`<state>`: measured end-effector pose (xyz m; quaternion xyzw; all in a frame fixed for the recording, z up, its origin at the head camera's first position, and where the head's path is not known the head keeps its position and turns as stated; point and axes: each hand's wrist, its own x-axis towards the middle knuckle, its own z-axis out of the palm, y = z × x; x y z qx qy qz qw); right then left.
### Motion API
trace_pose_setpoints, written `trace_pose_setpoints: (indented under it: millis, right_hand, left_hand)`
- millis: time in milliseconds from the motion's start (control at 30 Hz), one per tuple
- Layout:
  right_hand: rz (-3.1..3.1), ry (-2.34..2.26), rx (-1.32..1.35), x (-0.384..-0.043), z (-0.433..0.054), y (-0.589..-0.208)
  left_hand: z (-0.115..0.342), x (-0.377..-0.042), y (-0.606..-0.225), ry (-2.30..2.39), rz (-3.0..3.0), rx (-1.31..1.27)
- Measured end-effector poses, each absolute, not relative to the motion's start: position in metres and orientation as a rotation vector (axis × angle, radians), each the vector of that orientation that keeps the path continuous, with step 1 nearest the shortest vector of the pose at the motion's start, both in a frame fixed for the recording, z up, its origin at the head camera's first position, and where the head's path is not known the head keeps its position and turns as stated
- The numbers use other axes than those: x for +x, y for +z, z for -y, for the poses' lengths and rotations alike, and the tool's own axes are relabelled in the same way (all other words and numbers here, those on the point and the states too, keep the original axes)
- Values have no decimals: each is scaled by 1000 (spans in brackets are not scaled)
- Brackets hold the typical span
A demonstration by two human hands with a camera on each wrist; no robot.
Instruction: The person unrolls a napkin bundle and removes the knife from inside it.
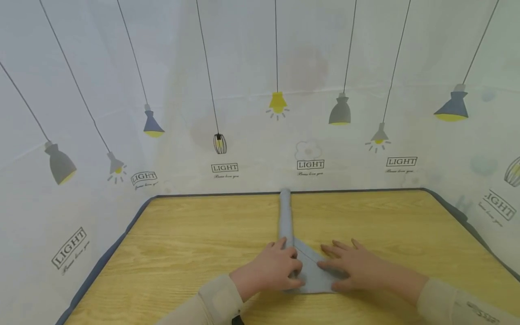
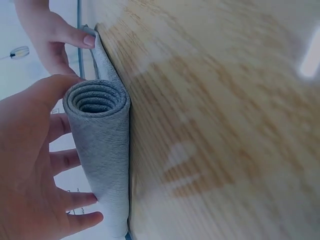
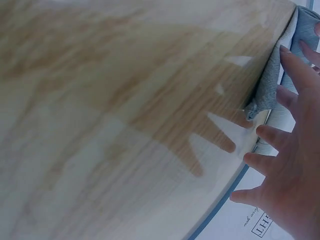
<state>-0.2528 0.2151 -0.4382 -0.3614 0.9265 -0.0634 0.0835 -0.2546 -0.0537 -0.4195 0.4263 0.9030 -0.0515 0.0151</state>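
Observation:
A grey-blue cloth [image 1: 286, 214], its exact kind unclear, lies on the wooden table as a long narrow roll pointing away from me. A flat flap [image 1: 318, 276] spreads from the roll's near right side. In the left wrist view, the roll's end [image 2: 97, 107] shows several wound layers. My left hand [image 1: 272, 270] rests over the near part of the roll, thumb by its end and fingers spread along it. To the right, my right hand [image 1: 361, 268] touches the flap's edge with spread, fairly straight fingers. In the right wrist view, much of the cloth hides behind that hand.
The wooden table [image 1: 195, 234] has a dark blue edge along its back and sides. White sheeting [image 1: 252, 54] printed with hanging lamps and "LIGHT" labels surrounds it. The roll's far end reaches the back edge. Light reflects off the glossy tabletop.

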Motion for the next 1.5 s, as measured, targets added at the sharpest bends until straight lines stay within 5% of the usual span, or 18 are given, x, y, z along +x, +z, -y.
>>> trace_pose_setpoints:
  millis: [833, 1500]
  right_hand:
    - [-2638, -379, -929, -260, -213, -441]
    - [-2675, -259, -1061, -262, -213, -437]
  left_hand:
    - [83, -260, -430, 18, -2809, 1308]
    - [94, -259, -428, -165, -2940, 1265]
